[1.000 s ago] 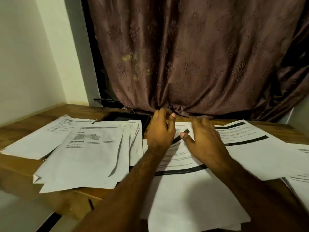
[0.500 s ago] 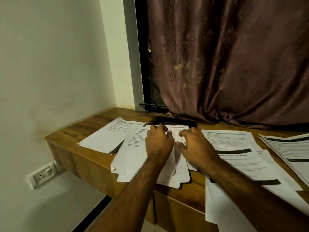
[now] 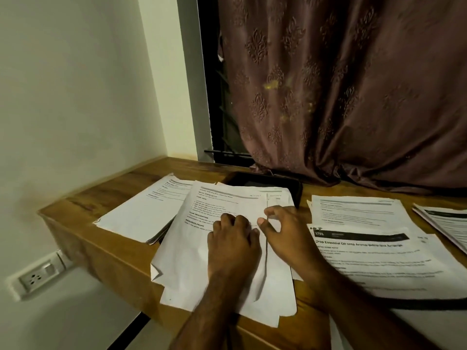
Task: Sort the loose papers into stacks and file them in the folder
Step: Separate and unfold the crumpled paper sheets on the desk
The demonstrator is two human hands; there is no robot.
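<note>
Printed paper stacks fanned on desk, dark folder behind, partly covered

The surface is hemmed by the wall on its left and a heavy curtain along the back, so approach is open only from the front edge and from above. Bare wood shows in the back left corner and in a narrow strip between the middle paper pile and the right sheets. A black tray blocks the back centre. Both hands, left hand and right hand, occupy the middle pile.
</note>
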